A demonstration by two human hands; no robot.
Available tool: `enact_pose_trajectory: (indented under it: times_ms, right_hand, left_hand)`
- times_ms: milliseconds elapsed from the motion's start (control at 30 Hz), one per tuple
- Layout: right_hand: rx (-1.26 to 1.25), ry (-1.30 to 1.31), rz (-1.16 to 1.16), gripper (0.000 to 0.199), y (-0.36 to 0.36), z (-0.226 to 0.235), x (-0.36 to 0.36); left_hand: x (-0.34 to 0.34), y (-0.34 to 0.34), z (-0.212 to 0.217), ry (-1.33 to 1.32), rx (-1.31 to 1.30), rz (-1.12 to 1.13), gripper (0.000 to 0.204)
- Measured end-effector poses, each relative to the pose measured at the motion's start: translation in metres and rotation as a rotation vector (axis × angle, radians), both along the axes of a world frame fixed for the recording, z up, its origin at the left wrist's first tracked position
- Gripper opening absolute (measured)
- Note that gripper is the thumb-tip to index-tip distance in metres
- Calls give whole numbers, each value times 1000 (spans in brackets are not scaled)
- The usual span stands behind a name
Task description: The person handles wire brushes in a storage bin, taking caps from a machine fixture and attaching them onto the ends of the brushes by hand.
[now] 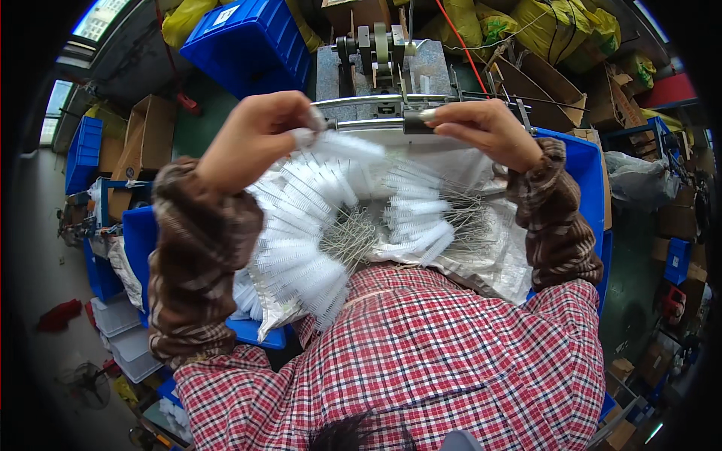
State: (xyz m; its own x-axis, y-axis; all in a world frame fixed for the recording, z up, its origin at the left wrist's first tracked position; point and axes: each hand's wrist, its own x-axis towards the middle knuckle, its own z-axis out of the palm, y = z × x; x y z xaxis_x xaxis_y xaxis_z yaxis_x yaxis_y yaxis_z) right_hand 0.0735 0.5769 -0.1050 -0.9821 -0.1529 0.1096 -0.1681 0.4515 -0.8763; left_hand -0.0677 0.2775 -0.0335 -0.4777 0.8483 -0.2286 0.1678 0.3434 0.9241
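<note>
My left hand (259, 135) is closed at the near side of a bench machine (383, 64), its fingertips wrapped in white. Between its thumb and fingers is one end of a white-bristled tube brush (352, 148), slightly blurred, pointing to the right. My right hand (489, 129) pinches at a dark cylinder (417, 122) on the machine's shiny bar; what lies in that pinch is too small to make out. Below both hands, two heaps of similar brushes (297, 225) with twisted wire stems (352, 234) rest on a white woven sack (505, 244) across my lap.
Blue bins (579, 169) flank me on both sides, and a larger blue bin (252, 49) stands beyond the machine on the left. Cardboard boxes (541, 86) and yellow sacks (560, 30) crowd the far right. A red cord (459, 41) hangs behind the machine.
</note>
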Motion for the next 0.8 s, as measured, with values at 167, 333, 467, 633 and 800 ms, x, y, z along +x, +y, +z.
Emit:
enact_pose_trajectory:
  times_ms: [167, 333, 467, 633, 800]
  right_hand:
    - [175, 380, 42, 22, -72, -6, -24]
    - [681, 474, -311, 11, -16, -62, -74]
    - [922, 474, -378, 9, 17, -97, -115]
    - [942, 475, -361, 11, 16, -102, -125]
    - [908, 510, -330, 16, 20, -108, -130]
  left_hand:
    - [31, 41, -42, 104, 162, 146, 18]
    - [26, -8, -51, 660, -311, 61, 33]
    - [32, -45, -72, 870, -455, -13, 27]
    - [37, -53, -71, 731, -515, 10, 19]
    - [38, -50, -68, 829, -596, 6, 21]
